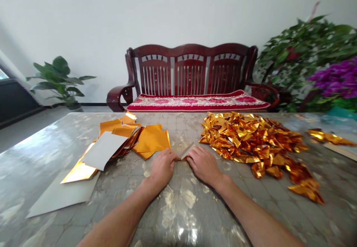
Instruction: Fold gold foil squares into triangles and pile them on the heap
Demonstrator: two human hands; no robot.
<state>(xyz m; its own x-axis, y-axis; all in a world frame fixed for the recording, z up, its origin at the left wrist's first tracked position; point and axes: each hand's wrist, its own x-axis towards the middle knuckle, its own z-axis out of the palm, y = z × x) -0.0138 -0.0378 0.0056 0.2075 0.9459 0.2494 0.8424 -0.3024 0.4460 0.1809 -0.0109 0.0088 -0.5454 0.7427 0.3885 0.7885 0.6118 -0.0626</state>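
Between my hands, on the tabletop, lies a partly folded sheet of foil paper (187,151), its pale back showing with a bit of gold at the lower edge. My left hand (164,164) is closed on its left end, fingertips pressed together low at the table. My right hand (203,163) pinches the other side, with the fingers curled over it. Just beyond my left hand, loose gold foil sheets (152,140) lie flat. To the right of my right hand spreads a heap of folded gold foil pieces (245,135).
A stack of foil sheets (104,150), some pale side up, sits left on the patterned table (178,210), with a larger grey sheet (67,193) under it. Clear plastic (302,122) lies at the right. Beyond stand a wooden bench (189,68) and potted plants (60,76).
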